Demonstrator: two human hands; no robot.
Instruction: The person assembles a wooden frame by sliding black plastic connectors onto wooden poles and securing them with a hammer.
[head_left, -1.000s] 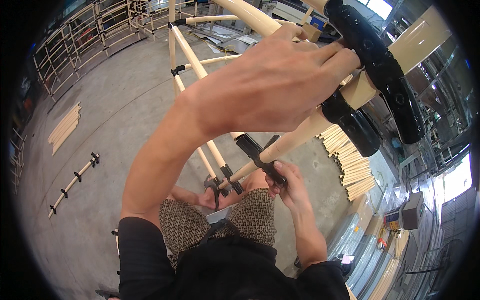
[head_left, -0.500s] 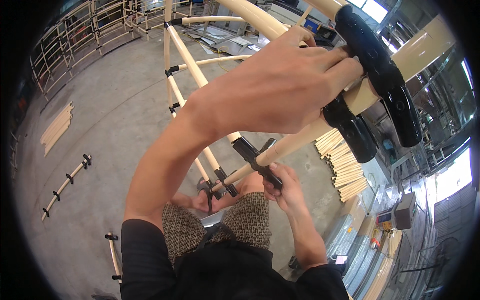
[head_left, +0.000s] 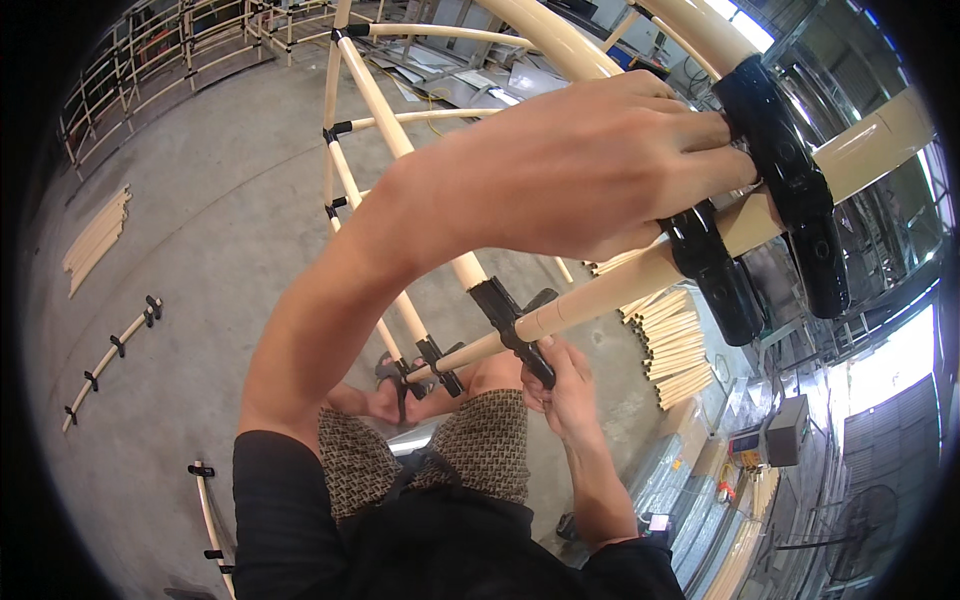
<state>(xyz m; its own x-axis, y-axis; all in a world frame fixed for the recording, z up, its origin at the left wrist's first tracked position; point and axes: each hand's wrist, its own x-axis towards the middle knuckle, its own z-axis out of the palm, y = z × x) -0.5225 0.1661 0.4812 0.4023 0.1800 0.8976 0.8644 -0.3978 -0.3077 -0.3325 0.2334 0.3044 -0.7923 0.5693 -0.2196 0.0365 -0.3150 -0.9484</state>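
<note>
A cream upright pipe (head_left: 600,290) runs from near my feet toward the upper right, with black pipe joints along it. My left hand (head_left: 610,165) is closed over the upper part, its fingers curled round the inner black pipe joint (head_left: 705,262); its thumb and the covered part are hidden. Touching its fingertips is a second, outer black joint (head_left: 785,180). Lower down, my right hand (head_left: 565,385) grips the bottom end of another black pipe joint (head_left: 510,325). Below that, one more black joint (head_left: 437,365) sits where a cross pipe (head_left: 400,310) meets the upright.
The frame's far cream pipes (head_left: 375,85) extend ahead. Loose pipes lie in a pile (head_left: 670,345) at right and a small bundle (head_left: 97,240) at left. Pipes with black joints (head_left: 115,360) rest on the left floor. Long wrapped stock (head_left: 665,500) lies at lower right.
Both hands keep their places on the joints. The upper joints and my left hand sit slightly farther right in view, while the floor items have shifted left.
</note>
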